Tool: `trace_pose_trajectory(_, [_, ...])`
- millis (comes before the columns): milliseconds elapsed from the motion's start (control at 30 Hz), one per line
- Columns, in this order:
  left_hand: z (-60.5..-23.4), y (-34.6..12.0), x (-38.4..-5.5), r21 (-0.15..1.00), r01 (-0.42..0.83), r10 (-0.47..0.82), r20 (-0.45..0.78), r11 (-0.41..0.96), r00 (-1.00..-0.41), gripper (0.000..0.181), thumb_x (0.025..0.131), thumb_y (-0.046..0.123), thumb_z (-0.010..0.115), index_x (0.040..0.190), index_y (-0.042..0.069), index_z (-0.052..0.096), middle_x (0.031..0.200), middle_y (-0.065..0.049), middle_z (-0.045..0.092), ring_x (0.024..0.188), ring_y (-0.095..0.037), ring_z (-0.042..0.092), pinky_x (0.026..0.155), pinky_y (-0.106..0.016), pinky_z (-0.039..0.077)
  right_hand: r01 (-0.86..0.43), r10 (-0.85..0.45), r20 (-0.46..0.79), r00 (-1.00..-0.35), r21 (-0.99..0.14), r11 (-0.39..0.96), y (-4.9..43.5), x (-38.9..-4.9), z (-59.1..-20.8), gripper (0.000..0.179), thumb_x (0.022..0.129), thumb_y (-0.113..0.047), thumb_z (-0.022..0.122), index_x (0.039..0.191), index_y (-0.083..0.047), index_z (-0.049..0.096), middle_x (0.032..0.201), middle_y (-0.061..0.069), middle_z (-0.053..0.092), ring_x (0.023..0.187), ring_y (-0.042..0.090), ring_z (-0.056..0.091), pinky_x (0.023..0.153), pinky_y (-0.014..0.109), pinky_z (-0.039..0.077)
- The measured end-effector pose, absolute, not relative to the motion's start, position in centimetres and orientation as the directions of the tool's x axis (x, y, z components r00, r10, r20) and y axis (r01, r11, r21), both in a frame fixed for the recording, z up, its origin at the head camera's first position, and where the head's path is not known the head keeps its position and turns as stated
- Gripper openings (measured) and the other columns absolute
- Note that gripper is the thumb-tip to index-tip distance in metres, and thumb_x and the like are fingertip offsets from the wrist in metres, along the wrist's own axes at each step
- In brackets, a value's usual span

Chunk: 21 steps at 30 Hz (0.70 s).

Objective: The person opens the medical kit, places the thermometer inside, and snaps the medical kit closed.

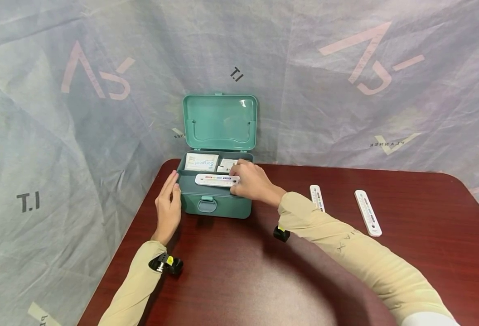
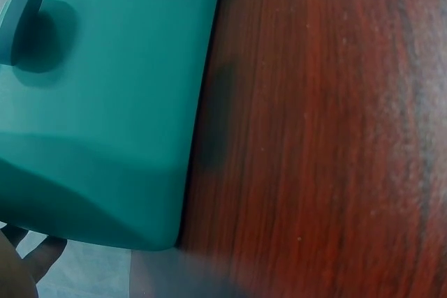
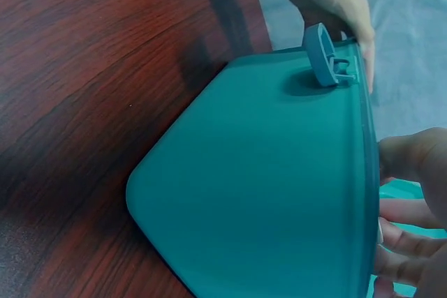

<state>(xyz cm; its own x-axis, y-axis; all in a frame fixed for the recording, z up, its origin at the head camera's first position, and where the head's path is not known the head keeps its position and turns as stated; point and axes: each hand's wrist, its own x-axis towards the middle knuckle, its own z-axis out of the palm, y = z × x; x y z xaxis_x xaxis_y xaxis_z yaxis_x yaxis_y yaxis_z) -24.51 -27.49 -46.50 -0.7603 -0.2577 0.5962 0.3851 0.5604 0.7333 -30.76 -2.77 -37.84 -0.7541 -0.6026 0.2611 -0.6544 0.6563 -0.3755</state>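
White thermometer (image 1: 211,180): lying sideways at the front part of the green box (image 1: 233,207); I can't tell if it touches the bottom.
Right hand (image 1: 252,180): fingers bent, gripping the right end of that thermometer.
Left hand (image 1: 168,210): fingers straight and nearly flat, by the left side of the box, holding nothing.
Packets: in the back part of the box, a big white packet (image 1: 201,161) that says "Surgical" on the left, and a small white packet (image 1: 226,165) on the right, partly behind the right hand.
Lid (image 1: 220,120): open, standing up at the back.
Latch (image 1: 207,204): on the front, with a loop.
Other thermometers: two on the right, one (image 1: 316,195) partly behind the sleeve (image 1: 337,235), one (image 1: 367,213) farther right.
Table (image 1: 239,271): shiny red-brown wood.
Cloth (image 1: 296,81): grey, wrinkly, behind the table.
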Motion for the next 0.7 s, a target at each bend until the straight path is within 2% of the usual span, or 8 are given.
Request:
trace_pose_trajectory(233, [-46.8,-27.5,-24.6,0.735,0.413,-0.259,0.61,0.538,-0.749,0.036,0.097,0.005,0.05,0.133,0.001,0.054,0.139,-0.008,0.048,0.13,-0.024,0.042,0.105,-0.037,0.033,-0.677,-0.606,0.302,-0.736,-0.312,0.667,-2.9,-30.8,-38.6,0.028,0.069,-0.014,0.071,0.096,-0.005,0.071,0.095,0.007,0.061,0.082,0.022,0.059,0.066,0.037,0.048])
trace_pose_trajectory(567, [-46.9,-27.7,-24.7,0.735,0.389,-0.25,0.594,0.555,-0.765,0.037,0.1,0.015,0.046,0.135,0.005,0.052,0.142,0.004,0.045,0.132,-0.014,0.039,0.106,-0.032,0.032,-0.693,-0.605,0.343,-0.719,-0.287,0.661,-2.7,-30.5,-39.0,0.024,0.074,-0.014,0.07,0.096,-0.005,0.072,0.093,0.007,0.061,0.075,0.022,0.059,0.062,0.035,0.047])
trace_pose_trajectory(700, [-46.9,-27.7,-24.7,0.737,0.392,-0.252,0.594,0.55,-0.764,0.037,0.1,0.016,0.046,0.135,0.005,0.052,0.142,0.003,0.045,0.132,-0.015,0.039,0.107,-0.032,0.032,-0.692,-0.597,0.356,-0.719,-0.294,0.659,-2.7,-30.5,-39.1,0.018,0.075,-0.012,0.072,0.092,-0.005,0.072,0.091,0.006,0.061,0.073,0.021,0.058,0.063,0.037,0.049])
